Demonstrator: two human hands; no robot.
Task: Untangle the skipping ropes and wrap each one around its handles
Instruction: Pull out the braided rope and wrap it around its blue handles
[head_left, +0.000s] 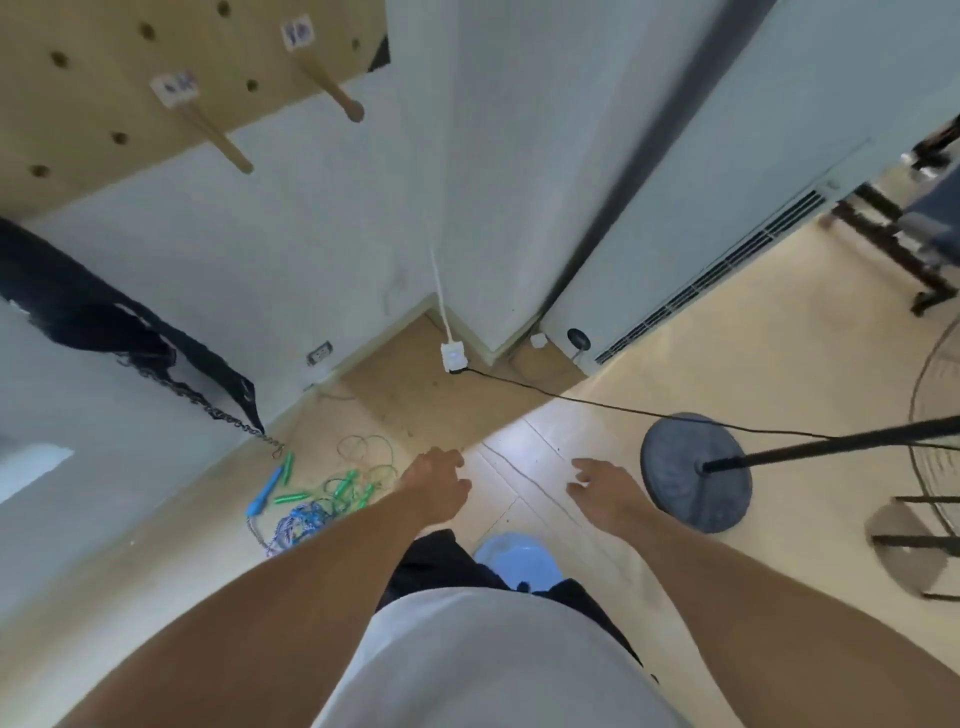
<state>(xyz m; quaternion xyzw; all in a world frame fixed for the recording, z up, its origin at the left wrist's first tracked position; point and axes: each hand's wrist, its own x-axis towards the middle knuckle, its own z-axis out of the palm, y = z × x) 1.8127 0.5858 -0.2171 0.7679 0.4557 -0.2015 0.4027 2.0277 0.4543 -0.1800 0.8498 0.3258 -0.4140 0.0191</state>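
Both hands, left hand (436, 486) and right hand (605, 488), hang loose, holding nothing; yanking one handle could tighten the skipping ropes (322, 493) tangle.

Glossy plastic handles (291, 497); braided rope (291, 525); wooden pegboard (104, 93).

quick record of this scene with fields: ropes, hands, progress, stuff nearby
ropes: tangled skipping ropes heaped on the floor near the wall, green and blue handles showing
left hand: held above the floor right of the heap, holds nothing
right hand: fingers spread, holds nothing
progress: untangling not begun
nearby: round stand base, black cable, chain
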